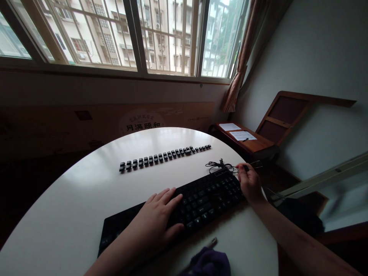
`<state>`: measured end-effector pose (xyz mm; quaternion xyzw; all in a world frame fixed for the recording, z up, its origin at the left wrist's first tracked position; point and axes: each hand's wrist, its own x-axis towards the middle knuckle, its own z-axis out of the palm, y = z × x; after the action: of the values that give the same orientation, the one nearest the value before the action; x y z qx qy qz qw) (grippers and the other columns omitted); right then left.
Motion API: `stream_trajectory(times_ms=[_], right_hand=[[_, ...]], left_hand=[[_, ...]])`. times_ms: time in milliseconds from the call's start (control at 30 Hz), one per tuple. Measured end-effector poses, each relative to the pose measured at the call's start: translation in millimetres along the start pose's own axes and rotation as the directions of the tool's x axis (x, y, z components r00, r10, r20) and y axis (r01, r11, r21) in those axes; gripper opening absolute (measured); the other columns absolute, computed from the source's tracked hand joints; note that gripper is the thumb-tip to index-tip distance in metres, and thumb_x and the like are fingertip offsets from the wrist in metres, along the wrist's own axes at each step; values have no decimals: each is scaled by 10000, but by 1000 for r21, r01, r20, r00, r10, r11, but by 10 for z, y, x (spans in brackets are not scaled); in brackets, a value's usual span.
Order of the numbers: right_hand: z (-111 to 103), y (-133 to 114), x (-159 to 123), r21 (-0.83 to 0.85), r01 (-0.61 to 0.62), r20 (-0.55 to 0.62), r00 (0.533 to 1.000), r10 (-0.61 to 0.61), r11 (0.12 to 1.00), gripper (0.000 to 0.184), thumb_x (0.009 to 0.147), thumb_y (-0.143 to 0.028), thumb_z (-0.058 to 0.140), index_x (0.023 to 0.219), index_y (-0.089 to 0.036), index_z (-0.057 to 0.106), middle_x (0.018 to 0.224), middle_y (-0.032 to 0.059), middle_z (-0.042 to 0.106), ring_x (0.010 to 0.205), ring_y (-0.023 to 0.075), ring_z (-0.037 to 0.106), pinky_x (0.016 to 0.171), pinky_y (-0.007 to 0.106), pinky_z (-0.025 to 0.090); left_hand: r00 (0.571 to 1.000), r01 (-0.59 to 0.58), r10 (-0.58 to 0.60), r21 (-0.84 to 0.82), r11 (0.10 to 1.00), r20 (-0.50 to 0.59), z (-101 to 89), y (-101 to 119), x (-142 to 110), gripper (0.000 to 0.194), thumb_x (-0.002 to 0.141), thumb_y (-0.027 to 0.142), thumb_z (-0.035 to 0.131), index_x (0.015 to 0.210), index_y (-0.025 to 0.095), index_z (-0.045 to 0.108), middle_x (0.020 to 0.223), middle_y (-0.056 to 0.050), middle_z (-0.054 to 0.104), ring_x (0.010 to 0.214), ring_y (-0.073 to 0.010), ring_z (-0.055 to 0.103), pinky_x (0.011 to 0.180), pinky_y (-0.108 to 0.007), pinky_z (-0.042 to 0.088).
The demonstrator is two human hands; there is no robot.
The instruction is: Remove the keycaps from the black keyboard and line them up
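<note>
A black keyboard (207,199) lies slanted on the round white table (71,214). My left hand (156,222) rests flat on its left half, fingers stretched out. My right hand (249,183) is at the keyboard's far right end, fingers pinched on a small thin tool (254,165) that sticks out past the table edge. A row of several loose black keycaps (163,156) is lined up across the table behind the keyboard. The keyboard's black cable (220,165) lies coiled by its top right corner.
A purple cloth (209,262) and a small metal piece (212,242) lie near the front edge. A low wooden table with papers (240,135) stands at the right by the wall. A barred window runs along the back.
</note>
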<state>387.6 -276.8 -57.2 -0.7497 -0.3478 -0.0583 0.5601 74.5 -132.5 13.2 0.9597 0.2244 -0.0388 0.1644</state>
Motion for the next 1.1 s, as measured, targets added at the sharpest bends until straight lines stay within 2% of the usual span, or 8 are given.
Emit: stream_trajectory(times_ms=[233, 833, 933, 1100], right_hand=[[-11, -52, -26, -50, 62, 49, 997, -60, 997, 332, 960, -486, 463, 911, -196, 617, 597, -20, 503, 500, 154, 441, 501, 273, 360], [-10, -3, -6, -54, 27, 9, 1000, -26, 998, 378, 980, -516, 396, 920, -196, 588, 534, -37, 472, 481, 157, 478, 492, 259, 398], [-17, -40, 18, -100, 42, 46, 998, -38, 994, 358, 975, -494, 407, 913, -198, 599, 592, -4, 553, 533, 175, 531, 536, 272, 412], [-26, -192, 180, -195, 88, 190, 981, -50, 977, 282, 939, -430, 484, 846, -213, 638, 681, 34, 673, 627, 212, 618, 608, 286, 411]], left_hand=[[1000, -2, 3, -12, 1000, 5, -4, 6, 8, 699, 833, 505, 622, 1479, 290, 460, 1589, -63, 336, 1463, -353, 294, 1191, -556, 270], [1000, -9, 9, -26, 1000, -10, -4, 5, 8, 690, 827, 491, 627, 1467, 281, 476, 1586, -66, 346, 1463, -340, 300, 1192, -543, 275], [1000, 10, -10, -16, 1000, 19, -23, 22, 6, 702, 829, 490, 626, 1478, 280, 461, 1591, -68, 334, 1466, -343, 290, 1193, -539, 271], [1000, 8, -7, -11, 1000, 29, -46, 46, -2, 699, 832, 491, 622, 1478, 279, 461, 1590, -69, 336, 1466, -339, 291, 1194, -532, 270]])
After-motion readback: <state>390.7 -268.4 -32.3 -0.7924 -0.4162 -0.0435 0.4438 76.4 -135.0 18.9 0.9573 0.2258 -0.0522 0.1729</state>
